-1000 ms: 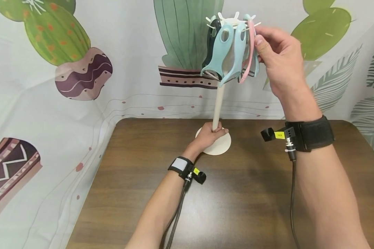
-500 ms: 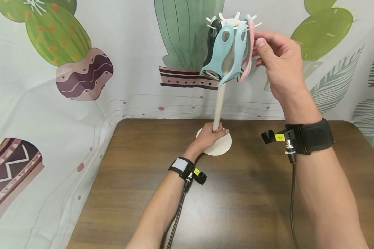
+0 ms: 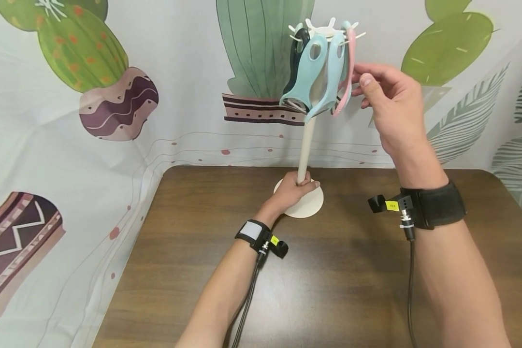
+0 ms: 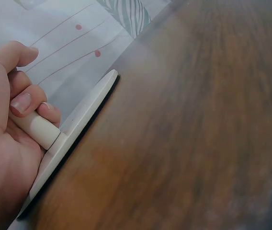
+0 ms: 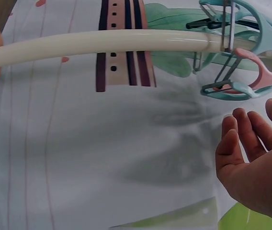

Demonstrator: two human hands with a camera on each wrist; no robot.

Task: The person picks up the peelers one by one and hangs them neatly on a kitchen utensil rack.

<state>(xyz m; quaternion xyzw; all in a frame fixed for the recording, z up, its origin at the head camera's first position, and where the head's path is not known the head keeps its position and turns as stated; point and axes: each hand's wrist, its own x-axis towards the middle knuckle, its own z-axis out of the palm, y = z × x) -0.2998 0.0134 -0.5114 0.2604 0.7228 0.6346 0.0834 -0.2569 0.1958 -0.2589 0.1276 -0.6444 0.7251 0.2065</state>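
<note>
A cream rotating stand with a pole (image 3: 306,150) and a round base (image 3: 306,207) stands on the table. My left hand (image 3: 292,191) grips the pole low down, just above the base; the left wrist view shows its fingers curled round the pole (image 4: 41,130). From the hooks (image 3: 332,22) at the top hang several Y-shaped peelers: a black one (image 3: 294,63), light blue ones (image 3: 310,67) and a pink one (image 3: 350,67). My right hand (image 3: 393,101) is beside the pink peeler, fingers loosely bent and holding nothing. In the right wrist view its fingertips sit apart from a light blue peeler (image 5: 241,92).
The brown wooden table (image 3: 330,280) reaches back to a white cloth (image 3: 191,96) printed with cacti and leaves. Each wrist wears a black strap (image 3: 437,205) with a camera, and a cable (image 3: 411,285) runs down along each forearm.
My right hand has let go of the light blue peeler behind the pink one and moved slightly down. That peeler now hangs closer to the pink one. The left hand keeps its grip.
</note>
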